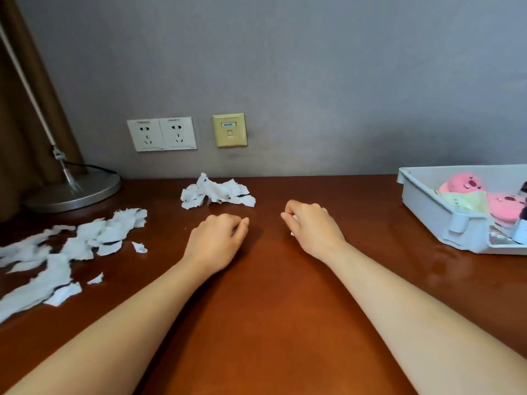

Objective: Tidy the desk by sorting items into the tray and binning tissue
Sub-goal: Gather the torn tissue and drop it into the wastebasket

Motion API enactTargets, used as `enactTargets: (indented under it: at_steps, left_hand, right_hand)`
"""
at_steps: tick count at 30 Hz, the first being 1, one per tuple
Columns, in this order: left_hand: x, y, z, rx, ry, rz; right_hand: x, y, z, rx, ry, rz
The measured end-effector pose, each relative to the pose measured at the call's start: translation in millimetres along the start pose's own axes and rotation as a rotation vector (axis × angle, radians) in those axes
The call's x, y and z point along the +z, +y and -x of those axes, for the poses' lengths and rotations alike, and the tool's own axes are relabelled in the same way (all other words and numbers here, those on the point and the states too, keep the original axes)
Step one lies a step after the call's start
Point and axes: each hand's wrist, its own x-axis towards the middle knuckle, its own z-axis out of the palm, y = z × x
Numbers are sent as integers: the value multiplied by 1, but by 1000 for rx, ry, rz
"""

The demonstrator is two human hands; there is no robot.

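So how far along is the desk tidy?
Done: pink plush toys sit in the tray. In hand: right hand pinches a white tissue scrap; left hand is curled, nothing visible in it. To do: tissue pile ahead of the hands, and torn strips at far left.

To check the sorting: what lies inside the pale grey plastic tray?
A pink plush toy, a second pink plush toy, a pale yellow soft item and a white bottle. The near wall of the tray hides what lies lower.
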Motion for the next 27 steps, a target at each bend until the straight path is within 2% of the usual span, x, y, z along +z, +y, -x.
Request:
enactTargets:
  at_steps: [4, 10, 13, 17, 20, 27]
  left_hand:
    - [1, -36, -24, -242, 167, 94]
    - [5, -68, -63, -406, 386, 134]
    - [12, -81, -80, -427, 350, 92]
    - [19, -92, -91, -423, 122, -19]
    - [23, -94, -93, -414, 23, -122]
    - [16, -90, -80, -371, 65, -55]
  right_hand:
    - [29, -27, -32, -75, 23, -52]
    - [54, -42, -77, -87, 137, -54]
    - [67, -40, -95, -164, 89, -8]
    - [77, -36, -106, -125, -65, 12]
    - [76, -36, -105, -104, -53, 33]
    - [63, -43, -86, -61, -61, 46]
